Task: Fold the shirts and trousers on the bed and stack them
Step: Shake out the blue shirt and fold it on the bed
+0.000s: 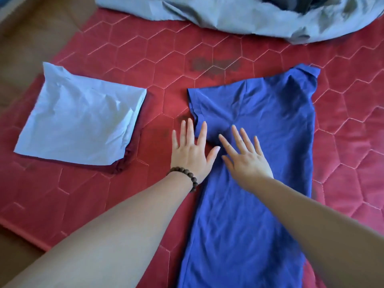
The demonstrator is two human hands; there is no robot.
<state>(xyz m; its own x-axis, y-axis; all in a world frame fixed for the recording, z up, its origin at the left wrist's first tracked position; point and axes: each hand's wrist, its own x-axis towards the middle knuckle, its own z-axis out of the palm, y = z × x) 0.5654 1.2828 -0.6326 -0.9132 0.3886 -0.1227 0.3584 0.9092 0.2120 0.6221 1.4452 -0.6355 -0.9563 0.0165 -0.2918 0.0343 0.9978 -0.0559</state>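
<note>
Both hands flat, fingers straight and spread, gripping nothing. Our left hand (190, 149) lies half on the red quilted bed (239, 50), fingertips over the left edge of the blue shirt (257, 142); our right hand (246, 156) presses on the shirt's middle, thumbs almost touching. The shirt runs lengthwise away from us, already narrowed into a long strip, collar at the far end beyond our fingers. Left of our left hand sits a folded light-blue garment (81, 119), well apart. An unfolded grey pile (239, 15) lies far ahead. We judge the step is smoothing the strip: sweep palms outward and along it, flatten the creases near the sleeve, keep edges parallel before folding it crosswise.
</note>
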